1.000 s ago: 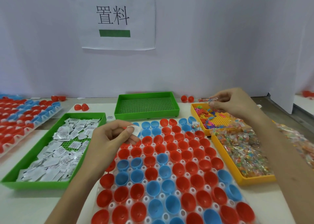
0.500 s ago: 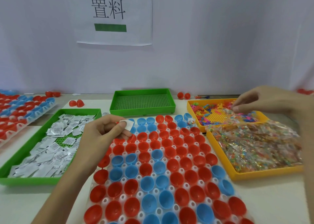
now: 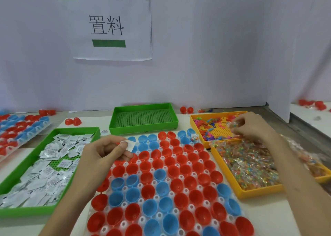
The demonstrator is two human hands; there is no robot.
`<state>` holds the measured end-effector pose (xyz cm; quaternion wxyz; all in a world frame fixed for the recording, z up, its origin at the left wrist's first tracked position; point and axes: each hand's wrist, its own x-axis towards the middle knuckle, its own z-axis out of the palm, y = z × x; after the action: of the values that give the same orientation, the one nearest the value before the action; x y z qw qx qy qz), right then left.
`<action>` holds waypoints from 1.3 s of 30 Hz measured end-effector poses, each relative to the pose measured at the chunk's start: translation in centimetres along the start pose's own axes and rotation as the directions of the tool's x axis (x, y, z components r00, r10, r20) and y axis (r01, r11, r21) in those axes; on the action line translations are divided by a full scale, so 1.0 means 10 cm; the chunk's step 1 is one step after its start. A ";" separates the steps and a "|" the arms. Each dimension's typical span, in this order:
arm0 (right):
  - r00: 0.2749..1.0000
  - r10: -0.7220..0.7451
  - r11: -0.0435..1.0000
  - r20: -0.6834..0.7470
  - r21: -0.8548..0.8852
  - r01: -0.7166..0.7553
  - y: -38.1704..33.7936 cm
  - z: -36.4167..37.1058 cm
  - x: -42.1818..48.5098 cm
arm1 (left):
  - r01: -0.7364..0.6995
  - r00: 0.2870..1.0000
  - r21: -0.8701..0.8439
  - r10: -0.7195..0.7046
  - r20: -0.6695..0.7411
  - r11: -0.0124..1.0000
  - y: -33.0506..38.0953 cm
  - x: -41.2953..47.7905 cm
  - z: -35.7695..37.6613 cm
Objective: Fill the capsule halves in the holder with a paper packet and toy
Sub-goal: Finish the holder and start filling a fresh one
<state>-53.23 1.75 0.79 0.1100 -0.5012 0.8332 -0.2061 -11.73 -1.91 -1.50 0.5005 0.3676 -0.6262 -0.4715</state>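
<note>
Head view | left hand (image 3: 100, 155): fingers pinching a white paper packet (image 3: 129, 144) above the holder's (image 3: 206, 203) far-left corner | right hand (image 3: 250, 126): fingers curled over the yellow toy tray (image 3: 194, 124) right of the holder, grasp cannot be told | capsule halves (image 3: 186, 169): red and blue, open side up in the holder.

A single head-worn camera is looking forward and down across the worktop (image 3: 279, 216), facing the pale back wall (image 3: 215, 56) and its paper sign (image 3: 111, 26). It is sitting close: the left forearm (image 3: 71, 200) and right forearm (image 3: 295, 182) are entering from the bottom edge, which is cropping the capsule holder (image 3: 206, 203).
</note>
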 end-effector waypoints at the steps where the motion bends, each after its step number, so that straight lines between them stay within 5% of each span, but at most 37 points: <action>1: 0.999 -0.021 0.999 -0.036 0.031 0.022 0.00 -0.07 0.00 | -0.003 1.000 0.005 0.003 -0.005 1.000 0.01 0.01 0.00; 4: 0.990 -0.112 0.979 -0.082 0.164 0.124 -0.02 -0.41 -0.06 | -0.020 1.000 0.013 0.020 -0.006 1.000 0.03 0.04 -0.03; 6: 0.981 -0.180 0.963 0.073 0.218 0.160 -0.06 -0.60 -0.17 | -0.028 1.000 0.016 0.028 0.000 0.999 0.04 0.05 -0.03; 9: 0.938 -0.143 0.990 0.316 0.058 0.131 -0.13 -0.68 -0.26 | -0.029 0.999 0.009 0.029 -0.015 1.000 0.01 0.03 -0.02; 15: 0.998 -0.062 0.998 -0.026 0.009 0.062 -0.07 -0.28 0.09 | -0.013 1.000 0.020 0.013 -0.001 1.000 -0.04 0.00 -0.02; 19: 0.977 -0.053 0.992 0.209 -0.101 0.076 -0.06 0.13 0.16 | -0.002 1.000 0.030 0.002 0.001 1.000 -0.05 0.01 -0.03; 24: 0.995 -0.092 0.995 0.041 -0.022 0.092 0.01 0.17 0.17 | -0.005 1.000 0.059 0.005 -0.001 0.998 -0.05 0.02 -0.04; 39: 0.957 -0.184 0.976 0.223 0.153 0.152 -0.02 -0.63 -0.15 | -0.001 1.000 0.078 0.001 0.002 0.997 -0.03 0.01 -0.03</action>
<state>-54.81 4.40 6.49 0.2237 -0.5827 0.7527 -0.2095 -11.41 -2.14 -1.78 0.4854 0.3863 -0.6446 -0.4467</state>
